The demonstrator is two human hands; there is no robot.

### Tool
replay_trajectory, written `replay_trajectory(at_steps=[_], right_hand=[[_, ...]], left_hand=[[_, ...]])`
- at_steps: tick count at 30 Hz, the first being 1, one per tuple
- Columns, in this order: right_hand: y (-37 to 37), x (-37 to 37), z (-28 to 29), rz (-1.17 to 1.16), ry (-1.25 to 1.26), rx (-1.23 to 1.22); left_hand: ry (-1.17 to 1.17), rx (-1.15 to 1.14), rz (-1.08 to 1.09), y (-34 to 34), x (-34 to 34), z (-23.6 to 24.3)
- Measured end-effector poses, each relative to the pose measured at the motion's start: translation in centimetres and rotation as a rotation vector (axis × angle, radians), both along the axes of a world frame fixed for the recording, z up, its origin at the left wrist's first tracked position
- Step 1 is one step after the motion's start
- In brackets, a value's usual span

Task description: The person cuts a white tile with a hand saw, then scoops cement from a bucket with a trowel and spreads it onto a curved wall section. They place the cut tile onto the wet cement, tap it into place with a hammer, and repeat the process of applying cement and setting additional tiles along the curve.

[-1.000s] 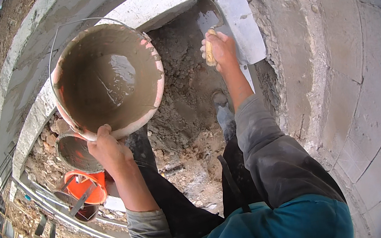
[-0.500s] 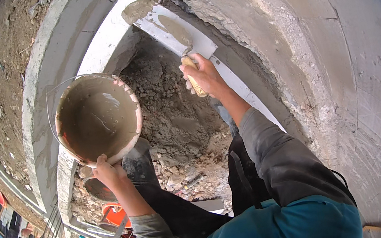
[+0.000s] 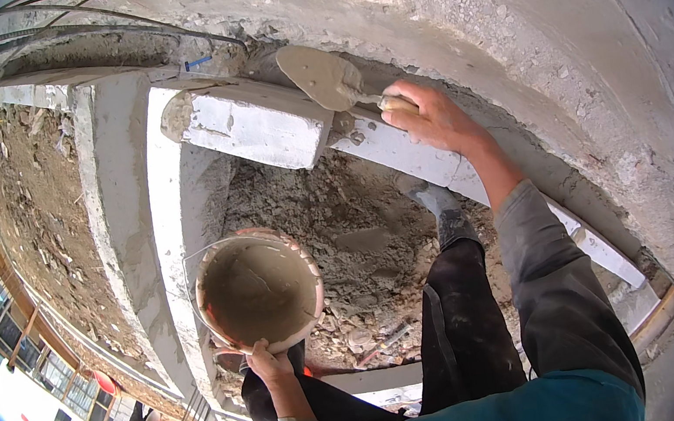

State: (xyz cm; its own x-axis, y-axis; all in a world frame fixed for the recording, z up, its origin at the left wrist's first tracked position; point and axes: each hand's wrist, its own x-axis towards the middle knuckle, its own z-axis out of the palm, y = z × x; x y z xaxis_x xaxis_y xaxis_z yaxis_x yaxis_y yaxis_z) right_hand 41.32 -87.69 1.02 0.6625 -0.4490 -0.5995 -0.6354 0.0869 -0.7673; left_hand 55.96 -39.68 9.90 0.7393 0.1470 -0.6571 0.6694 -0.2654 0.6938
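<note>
My left hand [image 3: 268, 364] is closed on the near rim of a round bucket [image 3: 316, 277], whose wire handle stands out at its left. Wet grey mortar [image 3: 254, 290] lies inside it. My right hand [image 3: 435, 117] grips the short wooden handle of a pointed trowel [image 3: 322, 77]. Its blade is coated with mortar and hovers by the right end of a white block [image 3: 253, 128], which lies on a low white block wall [image 3: 463, 173]. Dabs of mortar mark the wall top just right of that block.
Beneath the bucket is a pit of lumpy earth and rubble [image 3: 327, 203], in which my legs stand. Rough concrete [image 3: 492, 18] rises beyond the wall. Bent steel bars [image 3: 103, 16] reach in at the far left, and a grey-smeared wall [image 3: 116, 148] bounds the pit's left.
My view has turned toward the left. The trowel has swung to point left-forward, beside the block's right end rather than over its top. The bucket appears lower and farther right.
</note>
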Motion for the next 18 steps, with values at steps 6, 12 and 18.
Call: replay_trajectory(at_steps=[6,12,18], right_hand=[[-5.4,14.7,-5.2,0.35,-0.075,-0.23],[-5.5,20.1,-9.4,0.491,0.134,-0.209],[-6.4,9.0,-11.9,0.609,0.453,-0.021]], left_hand=[[-0.12,0.273,-0.409,4.2,-3.6,-3.0],[0.072,-0.019,-0.091,4.8,-5.6,-3.5],[0.077,0.006,-0.07,2.8,-6.0,-3.1]])
